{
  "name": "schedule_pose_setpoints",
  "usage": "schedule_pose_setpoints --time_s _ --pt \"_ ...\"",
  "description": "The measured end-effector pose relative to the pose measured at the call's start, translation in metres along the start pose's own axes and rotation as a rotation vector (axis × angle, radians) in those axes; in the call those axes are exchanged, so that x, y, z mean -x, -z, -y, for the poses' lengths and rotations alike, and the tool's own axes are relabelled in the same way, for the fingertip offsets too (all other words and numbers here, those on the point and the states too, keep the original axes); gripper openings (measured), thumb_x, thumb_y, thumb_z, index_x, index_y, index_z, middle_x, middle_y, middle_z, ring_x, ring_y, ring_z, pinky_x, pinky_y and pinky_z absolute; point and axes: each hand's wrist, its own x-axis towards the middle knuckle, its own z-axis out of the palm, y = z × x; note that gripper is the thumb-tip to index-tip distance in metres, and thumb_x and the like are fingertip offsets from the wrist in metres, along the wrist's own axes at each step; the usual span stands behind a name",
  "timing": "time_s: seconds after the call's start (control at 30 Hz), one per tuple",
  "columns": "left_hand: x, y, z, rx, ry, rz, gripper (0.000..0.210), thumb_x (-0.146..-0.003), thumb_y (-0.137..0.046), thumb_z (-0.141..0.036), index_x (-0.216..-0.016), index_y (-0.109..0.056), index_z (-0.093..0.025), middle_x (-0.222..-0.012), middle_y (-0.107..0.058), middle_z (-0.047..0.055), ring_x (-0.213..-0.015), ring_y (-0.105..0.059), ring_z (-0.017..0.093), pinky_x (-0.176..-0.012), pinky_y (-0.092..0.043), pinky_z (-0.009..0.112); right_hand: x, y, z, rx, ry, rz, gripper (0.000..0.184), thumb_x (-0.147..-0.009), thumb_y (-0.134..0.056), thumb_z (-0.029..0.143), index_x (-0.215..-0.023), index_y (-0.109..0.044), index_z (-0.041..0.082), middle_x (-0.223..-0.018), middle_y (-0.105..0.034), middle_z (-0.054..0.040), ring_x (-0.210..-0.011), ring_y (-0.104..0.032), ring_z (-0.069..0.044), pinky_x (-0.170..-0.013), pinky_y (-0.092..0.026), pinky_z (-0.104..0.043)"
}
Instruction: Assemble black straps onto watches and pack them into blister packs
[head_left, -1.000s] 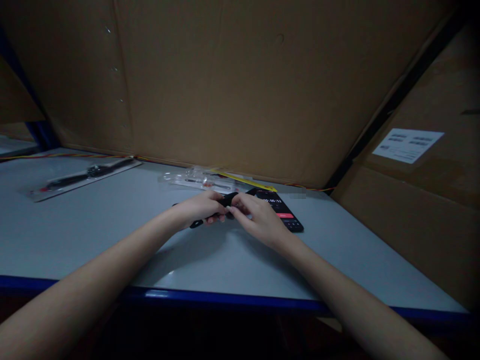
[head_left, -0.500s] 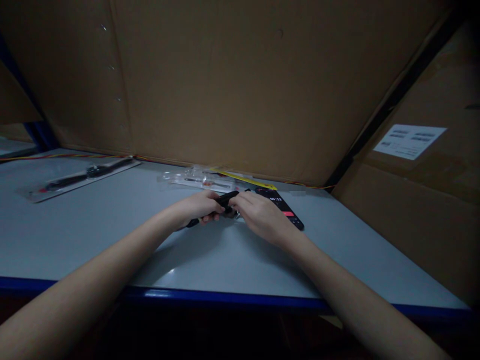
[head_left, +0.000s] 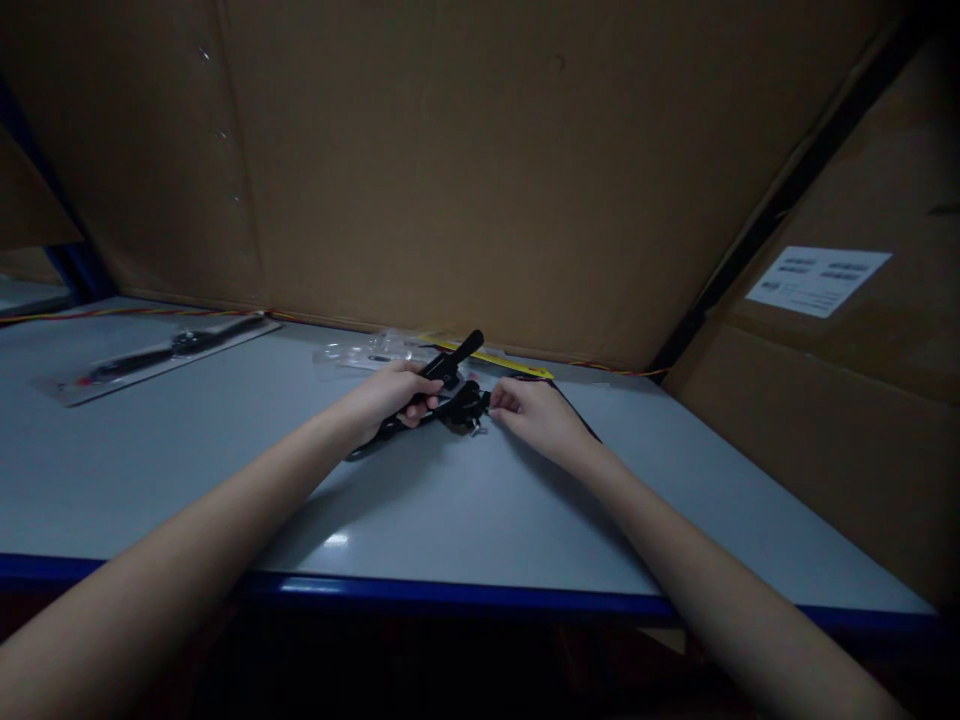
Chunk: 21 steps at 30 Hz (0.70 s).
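Note:
My left hand (head_left: 401, 392) is closed around a black long-handled tool (head_left: 466, 348) whose upper handle points up and to the right. Below it, a second black part (head_left: 459, 402) with a small silver screw or wing nut at its end reaches out from under the same hand. I cannot tell whether the two are joined. At the right end of this part, the fingers of my right hand (head_left: 532, 412) are pinched together, touching or very close to it. Whatever lies between those fingertips is too small to make out.
A similar black tool in clear packaging (head_left: 176, 347) lies at the left on the grey table (head_left: 450, 510). Behind my hands are an opened clear plastic pack (head_left: 349, 354) and a yellow strip (head_left: 517, 366). A phone (head_left: 581, 415) is mostly hidden behind my right hand. Cardboard walls (head_left: 480, 180) enclose the back and right.
My right hand has shifted right, away from my left hand. The tool in my left hand has tilted up, baring its handle and the black part below. The phone is more covered.

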Motion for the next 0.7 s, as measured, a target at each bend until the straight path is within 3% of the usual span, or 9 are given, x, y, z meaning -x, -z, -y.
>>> schedule_pose_setpoints --time_s 0.13,0.33,0.43,0.53,0.7 --pt "-0.002 0.0 0.001 0.059 0.013 0.022 0.011 -0.081 -0.045 -0.005 -0.075 -0.047 -0.014 -0.051 -0.047 -0.003 -0.03 -0.031 0.001 -0.032 -0.015 0.017 -0.002 -0.003 0.001 0.027 0.048 0.016 0.003 -0.073 -0.059 0.016 -0.074 -0.061 0.018 -0.073 -0.061 -0.0014 -0.07 -0.053 -0.014 -0.063 -0.037 -0.025" --pt "-0.002 -0.001 0.003 0.026 0.002 0.031 0.01 -0.082 -0.046 -0.006 -0.078 -0.048 -0.014 -0.05 -0.047 -0.004 -0.03 -0.032 0.002 -0.033 -0.017 0.016 -0.003 -0.005 0.004 -0.039 0.0 -0.052 0.008 -0.072 -0.064 0.025 -0.075 -0.064 0.017 -0.077 -0.06 -0.0034 -0.071 -0.052 -0.015 -0.066 -0.039 -0.027" --pt "0.0 -0.004 0.004 -0.06 -0.04 0.044 0.008 -0.082 -0.047 -0.008 -0.077 -0.049 -0.015 -0.05 -0.047 -0.004 -0.031 -0.033 0.002 -0.033 -0.018 0.017 -0.004 -0.003 0.014 -0.376 -0.072 -0.049 0.021 -0.078 -0.058 0.037 -0.079 -0.063 0.017 -0.08 -0.063 -0.0045 -0.071 -0.056 -0.014 -0.064 -0.042 -0.027" --pt "0.0 -0.009 0.007 -0.198 -0.1 0.065 0.004 -0.082 -0.05 -0.012 -0.079 -0.051 -0.014 -0.051 -0.048 -0.005 -0.032 -0.035 0.003 -0.034 -0.021 0.018 -0.004 -0.003 0.027 -0.753 -0.169 0.084 0.032 -0.08 -0.053 0.047 -0.076 -0.059 0.016 -0.073 -0.065 -0.0039 -0.063 -0.06 -0.013 -0.056 -0.043 -0.025" --pt "0.001 -0.014 0.009 -0.328 -0.167 0.108 0.005 -0.081 -0.053 -0.014 -0.078 -0.049 -0.015 -0.052 -0.049 -0.005 -0.033 -0.037 0.004 -0.035 -0.025 0.019 -0.002 -0.005 0.033 -0.996 -0.302 0.122 0.034 -0.068 -0.069 0.045 -0.068 -0.051 0.017 -0.06 -0.066 -0.002 -0.052 -0.062 -0.011 -0.054 -0.047 -0.024"
